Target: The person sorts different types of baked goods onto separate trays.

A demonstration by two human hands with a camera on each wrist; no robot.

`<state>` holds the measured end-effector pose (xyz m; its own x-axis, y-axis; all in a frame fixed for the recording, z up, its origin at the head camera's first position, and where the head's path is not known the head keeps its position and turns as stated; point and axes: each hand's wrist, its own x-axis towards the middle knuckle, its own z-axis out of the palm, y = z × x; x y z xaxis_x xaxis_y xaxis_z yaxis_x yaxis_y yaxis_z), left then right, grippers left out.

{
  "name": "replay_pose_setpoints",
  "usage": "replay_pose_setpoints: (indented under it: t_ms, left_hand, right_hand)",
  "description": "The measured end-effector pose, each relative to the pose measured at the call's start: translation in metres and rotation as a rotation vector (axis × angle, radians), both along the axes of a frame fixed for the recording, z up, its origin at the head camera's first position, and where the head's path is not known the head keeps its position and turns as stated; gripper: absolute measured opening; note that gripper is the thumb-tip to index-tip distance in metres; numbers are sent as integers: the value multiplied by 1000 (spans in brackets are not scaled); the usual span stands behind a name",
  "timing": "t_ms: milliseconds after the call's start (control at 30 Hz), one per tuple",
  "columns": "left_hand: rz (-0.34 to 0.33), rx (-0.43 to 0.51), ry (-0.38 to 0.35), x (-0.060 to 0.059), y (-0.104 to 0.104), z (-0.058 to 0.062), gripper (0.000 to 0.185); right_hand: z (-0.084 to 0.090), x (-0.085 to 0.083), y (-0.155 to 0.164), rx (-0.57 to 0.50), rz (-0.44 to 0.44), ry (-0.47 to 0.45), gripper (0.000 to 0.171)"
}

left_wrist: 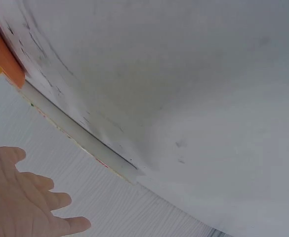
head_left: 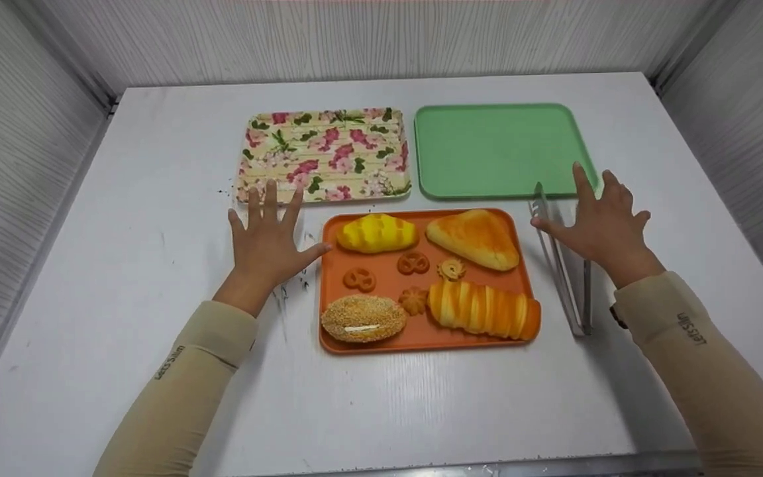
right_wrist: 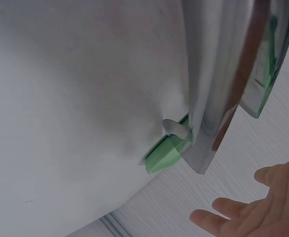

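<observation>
My left hand (head_left: 263,245) hovers with spread fingers left of the orange tray (head_left: 381,348), its thumb tip overlapping the tray's edge in the head view. My right hand (head_left: 603,225) is likewise spread and holds nothing, beside the metal tongs (head_left: 587,298) and overlapping the green tray's corner. On the orange tray lie a yellow bread roll (head_left: 378,234), a triangular bread (head_left: 474,238), a seeded bun (head_left: 363,318) and a ridged loaf (head_left: 484,310). Between them are two pretzel-shaped cookies (head_left: 359,279), a ring cookie (head_left: 451,269) and a flower-shaped cookie (head_left: 414,301).
Behind the orange tray, a floral tray (head_left: 325,156) lies at the left and a green tray (head_left: 501,149) at the right. All stand on a white table (head_left: 176,146) enclosed by grey wood-grain panels (head_left: 355,40) at the back and sides.
</observation>
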<state>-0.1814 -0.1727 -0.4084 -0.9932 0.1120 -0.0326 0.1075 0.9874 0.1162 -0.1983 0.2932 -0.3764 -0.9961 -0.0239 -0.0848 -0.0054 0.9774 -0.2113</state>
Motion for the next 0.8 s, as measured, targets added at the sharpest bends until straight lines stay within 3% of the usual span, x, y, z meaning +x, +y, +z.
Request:
replay_pose_setpoints:
  t_ms: [800]
  left_hand:
    - [-165, 6, -146, 26, -1, -9, 92]
  right_hand:
    - [-15, 26, 16, -83, -36, -147, 125]
